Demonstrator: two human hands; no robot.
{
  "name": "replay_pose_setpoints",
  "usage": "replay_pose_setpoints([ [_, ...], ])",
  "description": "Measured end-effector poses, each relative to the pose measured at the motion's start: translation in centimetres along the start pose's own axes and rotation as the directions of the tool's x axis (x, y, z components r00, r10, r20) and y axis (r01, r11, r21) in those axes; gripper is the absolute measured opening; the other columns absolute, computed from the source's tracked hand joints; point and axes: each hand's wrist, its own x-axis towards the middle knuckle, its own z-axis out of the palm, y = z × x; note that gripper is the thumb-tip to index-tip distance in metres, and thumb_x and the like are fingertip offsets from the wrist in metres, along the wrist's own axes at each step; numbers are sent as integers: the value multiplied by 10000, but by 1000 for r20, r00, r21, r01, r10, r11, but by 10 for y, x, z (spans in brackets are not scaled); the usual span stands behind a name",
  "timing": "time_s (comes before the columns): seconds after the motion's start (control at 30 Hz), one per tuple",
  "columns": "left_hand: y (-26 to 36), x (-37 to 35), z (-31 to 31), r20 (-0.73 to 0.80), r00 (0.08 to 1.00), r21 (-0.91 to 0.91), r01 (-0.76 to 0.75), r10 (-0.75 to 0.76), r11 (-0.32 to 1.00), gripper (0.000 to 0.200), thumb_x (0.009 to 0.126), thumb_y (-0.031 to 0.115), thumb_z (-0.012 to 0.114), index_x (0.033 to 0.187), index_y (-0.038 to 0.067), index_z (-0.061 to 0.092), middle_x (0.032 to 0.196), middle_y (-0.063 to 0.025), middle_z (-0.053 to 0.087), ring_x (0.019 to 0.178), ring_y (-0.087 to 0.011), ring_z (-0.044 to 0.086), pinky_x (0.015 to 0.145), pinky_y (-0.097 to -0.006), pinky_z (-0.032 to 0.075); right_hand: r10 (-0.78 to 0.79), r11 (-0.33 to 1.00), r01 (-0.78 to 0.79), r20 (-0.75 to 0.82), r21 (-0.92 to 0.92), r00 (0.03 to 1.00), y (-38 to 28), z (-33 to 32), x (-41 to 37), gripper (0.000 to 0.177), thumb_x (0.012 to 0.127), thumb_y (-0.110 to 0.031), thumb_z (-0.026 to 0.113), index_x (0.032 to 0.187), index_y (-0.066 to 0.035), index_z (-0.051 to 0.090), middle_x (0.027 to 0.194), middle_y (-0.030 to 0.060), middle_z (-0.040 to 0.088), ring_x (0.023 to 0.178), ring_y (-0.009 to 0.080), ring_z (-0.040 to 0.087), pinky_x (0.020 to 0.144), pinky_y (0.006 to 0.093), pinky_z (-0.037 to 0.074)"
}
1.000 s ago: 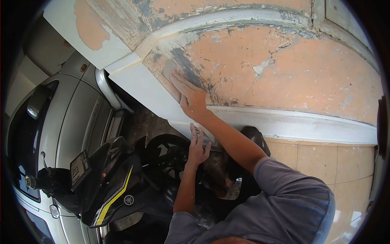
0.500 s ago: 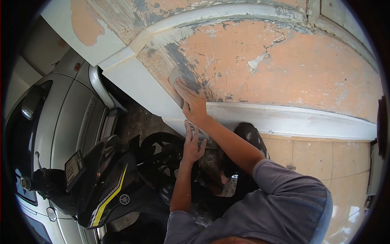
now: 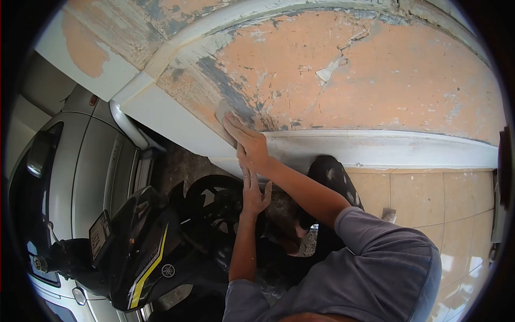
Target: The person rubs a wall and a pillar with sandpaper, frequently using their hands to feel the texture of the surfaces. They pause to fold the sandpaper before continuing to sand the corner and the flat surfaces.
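Note:
My right hand (image 3: 251,147) presses a flat greyish piece of sandpaper (image 3: 221,111) against the peeling wall (image 3: 343,80), fingers stretched over it near the panel's lower left corner. Grey patches and scraped streaks surround it on the orange paint. Just below, my left hand (image 3: 256,197) is open, palm towards the wall, thumb apart and fingers pointing up. Its fingertips overlap the heel of my right hand in this view. Dust whitens the fingers of both hands.
A white ledge (image 3: 375,149) runs beneath the orange panel. A black motorcycle (image 3: 145,252) stands close on my left, with a silver car (image 3: 88,177) beyond it. On the right are floor tiles (image 3: 416,196) and a small scraper-like piece (image 3: 389,214).
My right hand has slid a little down and right along the wall with the sandpaper. My left fingers have drawn together and come nearer its wrist. The view has shifted slightly.

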Motion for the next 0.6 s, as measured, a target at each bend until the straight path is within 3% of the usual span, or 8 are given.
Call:
replay_pose_setpoints([
  [0.07,10,4,-1,-32,999,-24,-22,22,999,808,874,135,647,1477,-103,165,1509,-410,45,1410,-550,85,1129,-509,246,-147,988,150,-80,24,986,-23,5,54,555,707,176,508,1224,6,614,1278,192,595,1186,313,586,1021,364,484],
  [0.1,13,7,-1,-96,994,-37,-49,45,998,812,871,132,649,1477,-103,162,1508,-412,55,1409,-549,98,1129,-507,247,-133,991,134,-82,15,988,-30,8,69,555,707,176,508,1224,6,614,1278,192,595,1186,313,586,1021,364,484],
  [0.17,13,9,-4,-86,996,-39,-42,38,998,811,867,126,651,1476,-103,167,1506,-413,58,1407,-551,109,1126,-505,253,-160,985,166,-117,45,980,-38,13,85,555,705,188,504,1220,12,614,1287,192,591,1199,317,575,1034,368,473],
  [0.23,8,6,-1,-101,994,-37,-32,28,999,810,864,121,653,1475,-104,172,1505,-414,61,1404,-553,119,1124,-503,258,-164,985,168,-88,43,983,-18,8,58,572,694,198,495,1221,11,614,1286,190,592,1203,319,572,1045,372,463],
  [0.37,-15,-2,6,36,998,68,-54,52,996,798,859,114,656,1471,-101,191,1502,-419,65,1398,-560,126,1109,-500,284,-99,993,99,-2,60,995,1,3,-8,607,678,175,506,1254,4,590,1313,200,566,1225,325,553,1109,403,400],
  [0.43,-13,-4,6,94,993,75,-83,76,994,793,858,114,658,1468,-102,198,1499,-423,65,1397,-561,126,1104,-498,292,-133,986,136,-43,92,990,-12,6,19,608,669,190,493,1237,6,606,1290,203,583,1214,330,562,1099,398,409],
  [0.5,0,1,3,-42,999,15,-16,17,1000,793,855,115,661,1466,-104,205,1492,-434,68,1395,-562,132,1103,-503,293,-165,977,175,-86,118,982,-28,9,63,611,659,205,481,1220,7,622,1268,206,600,1204,334,571,1089,394,418],
  [0.6,9,9,-3,-102,992,-23,-80,78,997,797,853,113,663,1468,-100,204,1486,-442,61,1396,-562,123,1105,-505,290,-268,942,286,-115,178,956,-35,12,100,586,681,195,482,1214,-1,630,1272,200,601,1217,328,562,1085,388,421],
])
